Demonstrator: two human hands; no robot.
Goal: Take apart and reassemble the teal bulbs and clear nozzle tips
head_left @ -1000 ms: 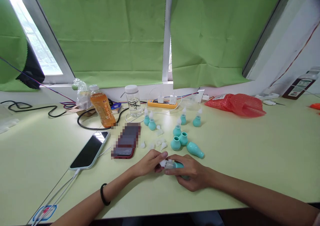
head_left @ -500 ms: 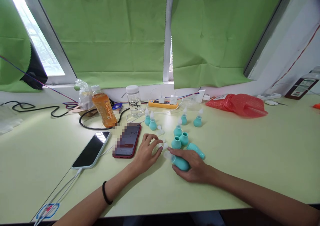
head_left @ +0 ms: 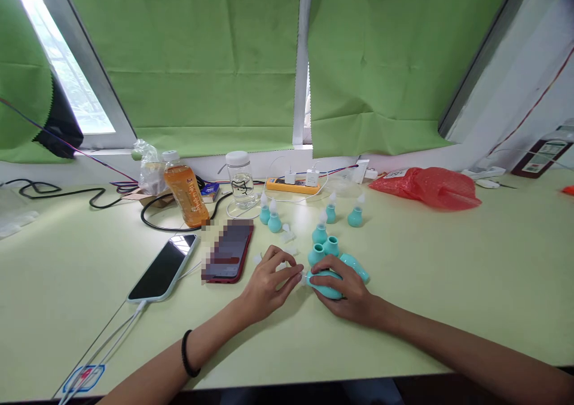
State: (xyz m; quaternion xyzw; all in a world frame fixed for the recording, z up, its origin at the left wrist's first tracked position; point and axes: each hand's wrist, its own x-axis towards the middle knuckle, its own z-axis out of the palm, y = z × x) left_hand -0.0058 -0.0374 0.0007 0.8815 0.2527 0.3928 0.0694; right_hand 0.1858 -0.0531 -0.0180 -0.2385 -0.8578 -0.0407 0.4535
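Note:
My right hand is wrapped round a teal rubber bulb lying on the pale green table. My left hand pinches a small clear tip at the bulb's mouth. Just beyond my hands stand two open teal bulbs and one more lies on its side. Several bulbs with tips fitted stand further back. Loose clear tips lie near my left hand.
A red phone and a black phone on a white cable lie to the left. Behind them are an orange drink bottle, a glass jar, a yellow power strip and a red bag.
My left hand went out to the loose tips and came back to the bulb's mouth with one. My right hand shifted the bulb slightly away from me.

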